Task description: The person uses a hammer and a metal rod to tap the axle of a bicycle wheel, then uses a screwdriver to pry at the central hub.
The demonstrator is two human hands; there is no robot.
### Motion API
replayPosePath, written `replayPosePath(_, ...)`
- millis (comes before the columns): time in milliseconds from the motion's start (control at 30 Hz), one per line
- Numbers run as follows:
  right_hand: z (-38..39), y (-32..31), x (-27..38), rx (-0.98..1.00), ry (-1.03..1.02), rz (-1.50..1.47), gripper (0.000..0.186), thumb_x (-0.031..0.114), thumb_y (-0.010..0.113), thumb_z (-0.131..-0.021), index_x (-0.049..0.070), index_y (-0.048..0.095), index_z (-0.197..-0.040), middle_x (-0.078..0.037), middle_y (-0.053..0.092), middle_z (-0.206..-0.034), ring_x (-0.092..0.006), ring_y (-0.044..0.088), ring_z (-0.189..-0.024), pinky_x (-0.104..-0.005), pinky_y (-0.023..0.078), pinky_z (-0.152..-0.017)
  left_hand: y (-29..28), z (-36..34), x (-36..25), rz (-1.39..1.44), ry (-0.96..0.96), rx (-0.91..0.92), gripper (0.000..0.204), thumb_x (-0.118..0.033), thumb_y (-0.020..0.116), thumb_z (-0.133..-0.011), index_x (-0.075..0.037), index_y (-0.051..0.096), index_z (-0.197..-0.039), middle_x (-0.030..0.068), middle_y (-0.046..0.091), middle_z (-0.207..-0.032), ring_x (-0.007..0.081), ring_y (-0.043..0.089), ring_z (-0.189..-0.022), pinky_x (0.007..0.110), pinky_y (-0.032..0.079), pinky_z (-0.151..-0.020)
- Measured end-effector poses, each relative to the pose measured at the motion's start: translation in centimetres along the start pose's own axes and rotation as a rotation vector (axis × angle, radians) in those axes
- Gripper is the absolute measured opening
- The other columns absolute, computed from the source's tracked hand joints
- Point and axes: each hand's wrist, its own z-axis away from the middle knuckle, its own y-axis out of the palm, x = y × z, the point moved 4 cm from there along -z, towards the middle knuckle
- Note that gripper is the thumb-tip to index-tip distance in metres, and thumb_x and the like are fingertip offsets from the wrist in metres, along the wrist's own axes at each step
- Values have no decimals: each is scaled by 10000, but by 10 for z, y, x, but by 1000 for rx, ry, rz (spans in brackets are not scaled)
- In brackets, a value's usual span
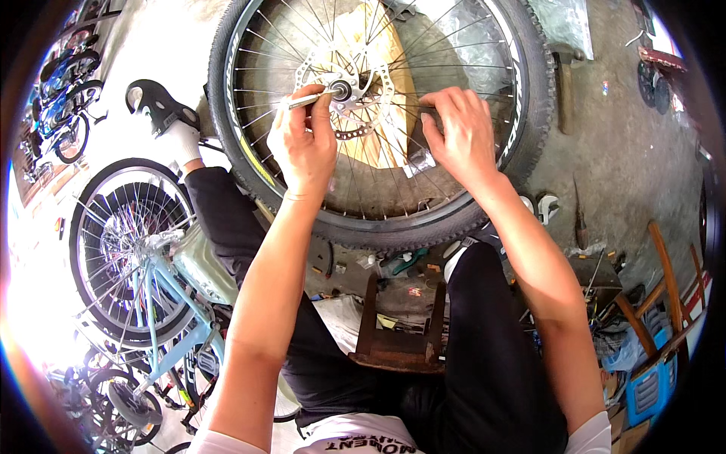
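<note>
A bicycle wheel (538,98) with a black knobby tyre lies before me. Its hub (342,91) and silver disc brake rotor (354,133) face up. My left hand (304,144) is closed over the hub, pinching a slim silver metal rod (304,100) between thumb and fingers. One end of the rod is at the hub's end; whether it touches cannot be made out. Over the spokes on the wheel's right side is my right hand (463,135), its thumb and fingers apart and nothing visible in it.
Under the wheel lies a yellowish board (389,57). A hammer (563,92), an adjustable wrench (547,206) and a screwdriver (581,223) are on the floor to the right. A wooden stool (397,356) stands between my legs. Left is a light blue bicycle (155,295).
</note>
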Motion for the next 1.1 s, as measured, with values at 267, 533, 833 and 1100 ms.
replayPosePath(267,-3,11,7,47,-18,9,193,135,726,-873,75,680,-1051,-86,654,-953,-292,609,-935,-437,438,-819,-1,0,-2,-4,11,34,94,-50,723,-938,-55,703,-1030,113,694,-869,258,650,-674,351,530,-630)
replayPosePath(533,-14,26,15,105,-67,-34,139,154,723,-875,76,635,-948,-93,672,-883,-317,645,-859,-451,454,-776,1,0,-1,0,3,41,106,-51,711,-946,-50,695,-1052,130,700,-878,291,684,-744,372,538,-670)
replayPosePath(833,-16,46,10,217,34,-16,76,78,568,-855,82,631,-895,-135,696,-807,-367,714,-768,-522,532,-697,-6,-4,-7,-35,-58,130,92,-91,707,-964,-46,697,-1043,148,706,-896,336,684,-772,387,545,-705)
replayPosePath(1100,-14,44,8,196,35,-13,79,73,568,-849,89,636,-886,-129,693,-787,-366,716,-756,-527,537,-685,-11,-7,-12,-40,-60,140,101,-95,712,-954,-41,715,-1039,154,710,-897,346,687,-777,393,536,-691)
